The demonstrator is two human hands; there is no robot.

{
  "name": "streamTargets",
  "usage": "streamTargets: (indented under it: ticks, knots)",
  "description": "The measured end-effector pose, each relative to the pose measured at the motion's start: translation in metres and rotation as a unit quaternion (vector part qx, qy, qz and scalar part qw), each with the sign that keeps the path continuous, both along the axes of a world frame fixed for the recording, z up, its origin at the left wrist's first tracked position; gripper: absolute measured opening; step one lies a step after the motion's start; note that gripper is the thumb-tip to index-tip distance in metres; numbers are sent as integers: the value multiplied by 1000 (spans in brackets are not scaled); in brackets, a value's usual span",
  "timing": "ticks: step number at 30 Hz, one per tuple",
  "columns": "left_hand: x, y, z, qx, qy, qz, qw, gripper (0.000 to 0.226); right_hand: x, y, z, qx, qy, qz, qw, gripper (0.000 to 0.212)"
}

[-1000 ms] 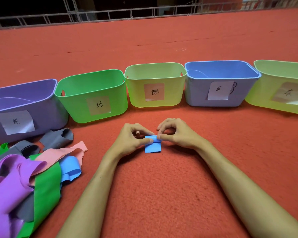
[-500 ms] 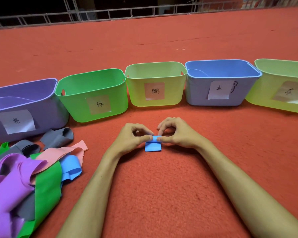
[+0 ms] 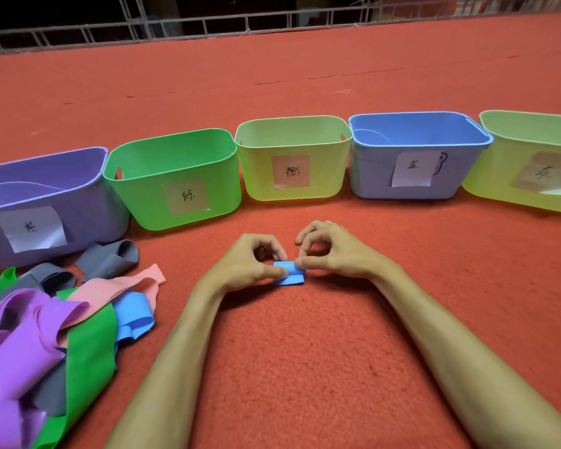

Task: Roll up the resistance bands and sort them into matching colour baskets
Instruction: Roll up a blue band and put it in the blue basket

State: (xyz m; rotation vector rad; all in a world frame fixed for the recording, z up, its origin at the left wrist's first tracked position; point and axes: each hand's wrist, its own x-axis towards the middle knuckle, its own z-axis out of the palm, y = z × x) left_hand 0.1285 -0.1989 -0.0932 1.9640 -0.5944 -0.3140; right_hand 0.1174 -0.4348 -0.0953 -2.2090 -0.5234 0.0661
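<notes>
Nearly rolled, the blue band (image 3: 289,276), smooth stretchy rubber, sits as a tight, flattish roll on the nubbly red carpet floor (image 3: 305,367), just in front of the middle yellow-green basket (image 3: 259,176). The left grip (image 3: 246,265) and right grip (image 3: 336,254) each pinch one end. Next, I judge, one grip must hold the springy roll squeezed and lift it into the rigid plastic blue basket (image 3: 373,176).

Rough carpet, smooth plastic, rubbery bands

The floor (image 3: 305,367) is nubby, matt red carpet. The green basket (image 3: 136,202) and its neighbours are smooth, faintly glossy plastic with matt paper labels (image 3: 186,196). The purple bands (image 3: 13,351) look smooth, rubbery, slightly shiny.
</notes>
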Motion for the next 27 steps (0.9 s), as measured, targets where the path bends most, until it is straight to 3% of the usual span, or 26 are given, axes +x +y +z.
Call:
streamTargets:
  ticks: [12,27]
  knots:
    - [-1,2,2,-22,-3,1,1000,11,0,3,0,-40,-8,3,999,15]
    - [-2,3,8,3,26,-14,1000,18,-4,4,3,-64,3,35,997,15]
